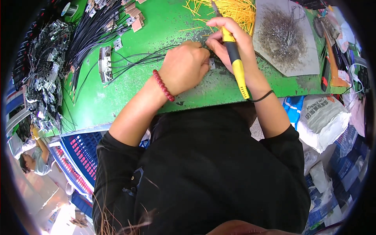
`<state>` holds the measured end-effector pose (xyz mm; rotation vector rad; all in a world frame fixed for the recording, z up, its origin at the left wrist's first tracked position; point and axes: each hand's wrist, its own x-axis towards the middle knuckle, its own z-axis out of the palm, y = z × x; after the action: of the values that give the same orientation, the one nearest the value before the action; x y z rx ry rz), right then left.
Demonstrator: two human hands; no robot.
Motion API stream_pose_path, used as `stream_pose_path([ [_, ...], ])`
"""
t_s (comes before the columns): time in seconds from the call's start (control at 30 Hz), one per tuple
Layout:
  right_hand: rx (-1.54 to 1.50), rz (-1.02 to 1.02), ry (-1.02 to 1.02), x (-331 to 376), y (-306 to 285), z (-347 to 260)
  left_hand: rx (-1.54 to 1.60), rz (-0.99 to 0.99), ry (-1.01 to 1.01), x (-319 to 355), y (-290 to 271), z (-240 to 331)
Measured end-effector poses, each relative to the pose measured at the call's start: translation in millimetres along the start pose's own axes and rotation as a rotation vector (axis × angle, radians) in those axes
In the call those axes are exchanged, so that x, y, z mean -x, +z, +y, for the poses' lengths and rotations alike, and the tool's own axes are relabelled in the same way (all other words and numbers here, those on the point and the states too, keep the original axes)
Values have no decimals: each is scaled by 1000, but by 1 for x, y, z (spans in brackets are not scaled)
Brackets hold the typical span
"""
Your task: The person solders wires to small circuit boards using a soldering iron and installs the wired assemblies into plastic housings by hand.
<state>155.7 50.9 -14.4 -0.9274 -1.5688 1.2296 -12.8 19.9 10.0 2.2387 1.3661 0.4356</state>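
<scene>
Left hand (185, 65): closed, pinning thin black wires (137, 60) on the worn green bench (117, 98); keep them flat.
Right hand (231, 43): clamped on yellow-handled soldering iron (234, 58); tip at small metal connector (212, 63) between the hands; touch briefly.

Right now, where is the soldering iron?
In the head view, the soldering iron is in the right hand, upper middle of the green table, just below the yellow wires.
</scene>
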Motion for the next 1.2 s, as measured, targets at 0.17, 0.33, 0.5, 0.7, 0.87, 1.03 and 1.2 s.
stream_pose_path([
  [0.17,160,108,-43,12,-4,3,158,-22,120,1,-4,-10],
  [0.33,214,116,-36,35,-4,-1,266,29,-32,0,-1,-6],
  [0.5,197,198,-68,49,2,6,149,38,-26,0,0,-4],
  [0.7,221,159,7,63,-1,1,179,63,-90,5,1,0],
  [0.87,158,163,36,58,1,-1,176,105,-50,6,3,-1],
  [1.03,183,155,3,52,2,3,163,110,-41,6,4,-2],
  [1.2,217,140,-96,45,4,3,155,123,-11,6,4,-2],
])
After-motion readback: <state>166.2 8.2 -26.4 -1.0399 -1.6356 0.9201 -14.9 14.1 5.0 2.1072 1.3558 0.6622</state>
